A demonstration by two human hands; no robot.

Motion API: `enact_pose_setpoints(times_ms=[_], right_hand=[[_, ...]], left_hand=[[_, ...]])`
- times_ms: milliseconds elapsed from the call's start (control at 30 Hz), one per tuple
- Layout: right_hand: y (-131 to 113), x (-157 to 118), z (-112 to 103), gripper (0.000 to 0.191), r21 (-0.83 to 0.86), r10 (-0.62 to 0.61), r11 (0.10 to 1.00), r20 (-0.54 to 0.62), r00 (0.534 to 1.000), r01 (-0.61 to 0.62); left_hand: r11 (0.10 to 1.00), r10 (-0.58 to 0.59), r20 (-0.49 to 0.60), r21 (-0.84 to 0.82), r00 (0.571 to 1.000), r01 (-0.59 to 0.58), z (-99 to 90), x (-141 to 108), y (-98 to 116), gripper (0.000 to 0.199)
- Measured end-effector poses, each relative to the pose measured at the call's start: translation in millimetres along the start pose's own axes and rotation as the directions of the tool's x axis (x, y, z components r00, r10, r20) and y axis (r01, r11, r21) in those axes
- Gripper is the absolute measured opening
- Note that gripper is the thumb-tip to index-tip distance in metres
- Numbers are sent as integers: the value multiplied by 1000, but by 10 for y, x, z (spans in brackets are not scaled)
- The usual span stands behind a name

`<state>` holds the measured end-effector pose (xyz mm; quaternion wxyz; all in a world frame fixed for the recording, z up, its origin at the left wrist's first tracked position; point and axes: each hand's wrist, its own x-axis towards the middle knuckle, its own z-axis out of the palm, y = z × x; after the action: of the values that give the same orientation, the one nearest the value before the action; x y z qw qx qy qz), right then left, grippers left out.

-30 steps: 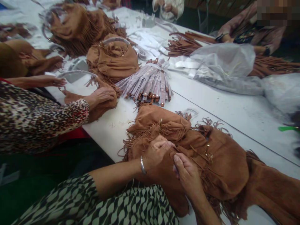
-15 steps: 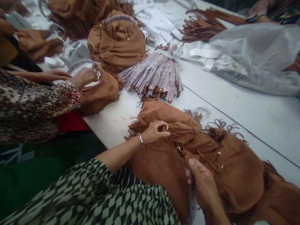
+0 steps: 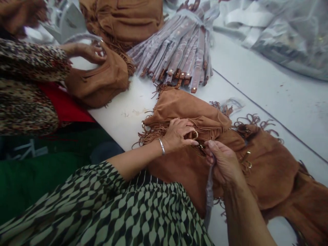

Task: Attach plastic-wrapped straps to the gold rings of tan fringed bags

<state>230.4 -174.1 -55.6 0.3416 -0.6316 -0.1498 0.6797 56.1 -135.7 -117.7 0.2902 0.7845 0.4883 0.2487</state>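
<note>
My left hand [image 3: 178, 136] rests on a brown fringed suede bag [image 3: 176, 171], its thumb and fingers curled round a gold metal ring [image 3: 195, 135]. Close beside it, my right hand [image 3: 224, 162] pinches the end of a strap [image 3: 209, 191] wrapped in clear plastic, which hangs down from the fingers. A small metal clasp [image 3: 201, 147] shows between the two hands, near the ring. Whether the clasp touches the ring I cannot tell. Folds of suede with tassels lie just beyond my fingers.
More brown suede bags [image 3: 266, 167] lie to the right. A tied bundle of wrapped straps [image 3: 176, 44] fans out ahead on the white table [image 3: 276, 92]. At the left, a co-worker's hand [image 3: 89, 53] holds another bag [image 3: 102, 82]. A clear plastic bag [image 3: 294, 41] lies far right.
My right hand has brought the strap end and clasp up to my left hand. The left fingers have closed in around the ring. The view has shifted, and the co-worker's hand has moved slightly.
</note>
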Motion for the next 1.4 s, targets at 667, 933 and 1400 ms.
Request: enact_pose_setpoints(times_ms=[667, 933, 1400], right_hand=[[-63, 284, 60, 37, -133, 99, 988, 133, 986, -81], [-144, 401, 9, 42, -200, 205, 965, 166, 965, -170], [113, 104, 151, 31, -134, -39, 990, -36, 999, 34]], left_hand=[[985, 166, 278, -93, 946, -145, -15, 100, -4, 40], [977, 205, 354, -130, 912, -169, -81, 130, 8, 44], [1000, 12, 206, 11, 979, -15, 14, 15, 32, 52]])
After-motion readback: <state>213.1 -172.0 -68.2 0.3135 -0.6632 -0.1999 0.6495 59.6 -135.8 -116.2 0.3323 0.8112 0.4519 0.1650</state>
